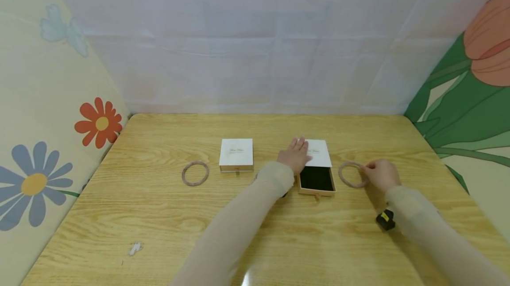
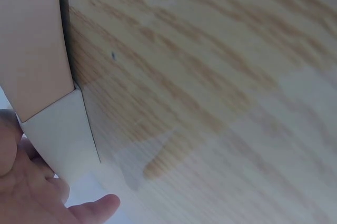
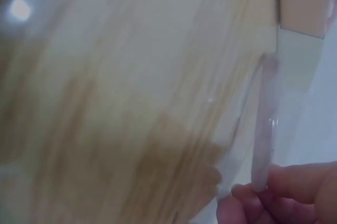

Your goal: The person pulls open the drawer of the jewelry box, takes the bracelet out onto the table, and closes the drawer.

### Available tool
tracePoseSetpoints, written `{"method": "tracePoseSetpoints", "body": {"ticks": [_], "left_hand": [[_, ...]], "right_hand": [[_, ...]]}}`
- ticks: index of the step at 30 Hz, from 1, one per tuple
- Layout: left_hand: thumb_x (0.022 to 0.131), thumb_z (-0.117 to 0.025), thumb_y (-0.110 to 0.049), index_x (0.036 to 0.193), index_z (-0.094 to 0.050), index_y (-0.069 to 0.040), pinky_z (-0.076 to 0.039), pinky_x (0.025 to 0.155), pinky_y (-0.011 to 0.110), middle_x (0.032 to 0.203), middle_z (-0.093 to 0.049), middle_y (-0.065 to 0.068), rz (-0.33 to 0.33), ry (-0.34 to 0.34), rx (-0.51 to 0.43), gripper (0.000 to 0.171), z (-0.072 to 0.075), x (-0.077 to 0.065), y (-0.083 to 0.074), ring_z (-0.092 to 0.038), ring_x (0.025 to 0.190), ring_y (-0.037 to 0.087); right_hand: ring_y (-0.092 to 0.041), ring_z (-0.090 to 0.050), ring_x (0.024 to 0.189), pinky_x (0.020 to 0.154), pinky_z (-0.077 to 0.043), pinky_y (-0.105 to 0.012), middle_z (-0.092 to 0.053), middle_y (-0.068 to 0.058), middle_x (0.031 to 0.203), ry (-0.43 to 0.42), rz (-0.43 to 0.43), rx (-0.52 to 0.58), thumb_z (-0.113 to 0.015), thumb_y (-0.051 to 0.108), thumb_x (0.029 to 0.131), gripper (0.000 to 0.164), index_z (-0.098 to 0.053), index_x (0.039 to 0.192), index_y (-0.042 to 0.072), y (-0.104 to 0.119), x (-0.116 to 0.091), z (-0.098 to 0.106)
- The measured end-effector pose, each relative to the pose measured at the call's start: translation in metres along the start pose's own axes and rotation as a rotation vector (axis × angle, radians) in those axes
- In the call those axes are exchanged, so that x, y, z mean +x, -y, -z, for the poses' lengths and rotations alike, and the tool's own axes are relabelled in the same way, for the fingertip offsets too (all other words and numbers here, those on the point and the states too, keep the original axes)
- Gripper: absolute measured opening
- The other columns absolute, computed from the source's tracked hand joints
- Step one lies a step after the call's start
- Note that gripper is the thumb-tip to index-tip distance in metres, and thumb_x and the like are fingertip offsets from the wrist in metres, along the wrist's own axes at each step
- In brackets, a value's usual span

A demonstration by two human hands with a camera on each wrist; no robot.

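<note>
A white slide-out box (image 1: 317,155) with small lettering on its sleeve has its drawer (image 1: 317,179) pulled toward me, and a dark lining shows inside. On the left part of that sleeve rests my left hand (image 1: 295,158), its fingers reaching forward. The left wrist view shows the left hand (image 2: 31,190) beside the box's pale side (image 2: 60,129). My right hand (image 1: 383,174) pinches the right edge of a pinkish bangle (image 1: 347,181), just right of the drawer. Up close, thumb and fingers of the right hand (image 3: 284,195) hold the bangle (image 3: 266,124) by its near end.
Another white box (image 1: 236,153), its drawer shut, stands left of my left hand. A second bangle (image 1: 195,173) lies farther left on the wood-grain table (image 1: 159,215). A white scrap or worn patch (image 1: 136,248) shows near the front left. A pale curtain (image 1: 255,56) hangs behind.
</note>
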State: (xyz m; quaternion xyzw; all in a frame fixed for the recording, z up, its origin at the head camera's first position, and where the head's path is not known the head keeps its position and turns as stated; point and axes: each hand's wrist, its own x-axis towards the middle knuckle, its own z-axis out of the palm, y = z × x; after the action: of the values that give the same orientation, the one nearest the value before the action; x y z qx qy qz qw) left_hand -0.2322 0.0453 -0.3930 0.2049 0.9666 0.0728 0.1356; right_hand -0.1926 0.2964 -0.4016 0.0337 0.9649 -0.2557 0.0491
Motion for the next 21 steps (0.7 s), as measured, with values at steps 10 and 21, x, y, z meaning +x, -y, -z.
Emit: {"method": "tracePoseSetpoints", "body": {"ticks": [10,21], "left_hand": [[0.105,-0.027,-0.042,0.157,-0.012,-0.017,-0.028,0.113,0.043,0.162,-0.001,-0.004,0.005,0.013,-0.014,0.059,-0.008,0.011,0.004,0.001,0.147,0.012],[0.105,-0.028,-0.043,0.157,-0.013,-0.018,-0.028,0.113,0.044,0.162,0.0,-0.005,0.011,0.018,-0.026,0.06,-0.01,0.015,0.004,0.001,0.147,0.011]], "right_hand": [[-0.028,-0.056,0.07,0.057,-0.043,-0.032,-0.065,-0.018,0.076,0.021,0.009,-0.002,-0.059,0.012,0.095,0.028,-0.066,0.089,-0.014,-0.001,0.004,-0.001],[-0.028,-0.057,0.07,0.058,-0.043,-0.033,-0.064,-0.016,0.074,0.043,0.034,-0.033,-0.06,0.011,0.094,0.027,-0.066,0.086,-0.014,-0.003,0.009,-0.001]]}}
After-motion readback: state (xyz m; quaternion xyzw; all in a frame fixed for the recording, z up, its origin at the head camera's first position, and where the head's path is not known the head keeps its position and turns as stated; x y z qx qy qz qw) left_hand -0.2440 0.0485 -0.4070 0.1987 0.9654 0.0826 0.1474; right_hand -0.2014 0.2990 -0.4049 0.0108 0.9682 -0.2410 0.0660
